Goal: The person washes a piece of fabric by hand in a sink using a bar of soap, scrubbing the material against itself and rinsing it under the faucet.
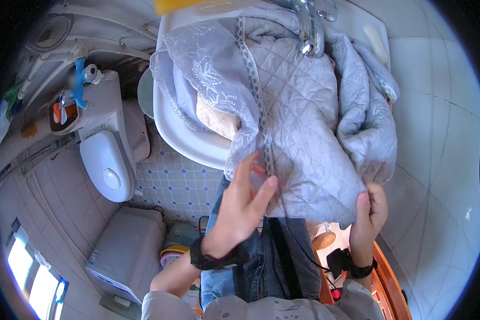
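A light grey quilted cloth (300,104) with a lace border (212,68) lies draped over the white washbasin (184,148) and hangs past its front rim. An eyelet trim band runs between the quilting and the sheer lace. My right hand (370,212) pinches the cloth's lower right edge between thumb and fingers. At the trim's lower end, my left hand (242,204) touches the fabric, thumb and fingers spread apart. Under the lace, a beige patch (216,118) shows inside the basin. The chrome faucet (312,36) reaches over the quilting. Folds hide most of the bowl.
White tiled wall (428,120) rises close on the right. To the left stand a toilet (108,168) and a grey box-shaped appliance (128,248). A yellow object (176,6) sits behind the basin. A black cable (300,244) hangs between my wrists.
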A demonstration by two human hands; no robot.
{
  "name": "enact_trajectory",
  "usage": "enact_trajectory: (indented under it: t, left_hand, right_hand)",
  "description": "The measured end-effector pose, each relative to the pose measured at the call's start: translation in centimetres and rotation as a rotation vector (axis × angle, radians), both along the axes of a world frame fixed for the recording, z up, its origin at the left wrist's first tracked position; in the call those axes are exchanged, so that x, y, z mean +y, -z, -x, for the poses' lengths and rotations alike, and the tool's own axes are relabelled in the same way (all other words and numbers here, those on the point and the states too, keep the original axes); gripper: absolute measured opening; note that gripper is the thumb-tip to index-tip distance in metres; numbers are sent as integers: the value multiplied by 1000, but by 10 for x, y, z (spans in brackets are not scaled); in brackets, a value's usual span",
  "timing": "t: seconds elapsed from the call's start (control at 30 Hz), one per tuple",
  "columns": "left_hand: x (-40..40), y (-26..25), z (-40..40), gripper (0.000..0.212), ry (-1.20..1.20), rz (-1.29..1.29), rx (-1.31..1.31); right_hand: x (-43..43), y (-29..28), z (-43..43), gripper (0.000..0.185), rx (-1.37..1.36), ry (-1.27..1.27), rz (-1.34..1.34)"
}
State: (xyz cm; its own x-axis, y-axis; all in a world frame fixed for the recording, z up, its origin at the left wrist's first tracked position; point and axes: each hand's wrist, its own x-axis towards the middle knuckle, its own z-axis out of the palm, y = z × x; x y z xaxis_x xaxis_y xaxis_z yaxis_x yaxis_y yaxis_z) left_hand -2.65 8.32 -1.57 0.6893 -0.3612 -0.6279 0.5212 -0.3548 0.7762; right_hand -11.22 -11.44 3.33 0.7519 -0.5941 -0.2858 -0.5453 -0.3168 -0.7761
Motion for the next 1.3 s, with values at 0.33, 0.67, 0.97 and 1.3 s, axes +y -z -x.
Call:
enact_trajectory:
  t: [0.33,0.67,0.97,1.3]
  left_hand:
    - [-11,7,12,67,68,-159,-288]
    - [-33,3,4,56,-189,372,824]
    - [-3,13,-24,53,-569,1162,917]
    - [-8,23,2,69,-899,1350,1185]
  right_hand:
    - [-20,-14,34,50,-65,203,-919]
    - [-10,-7,30,46,-106,227,-804]
    - [-21,-13,17,14,-68,153,-258]
    - [-1,0,11,18,-216,-322,31]
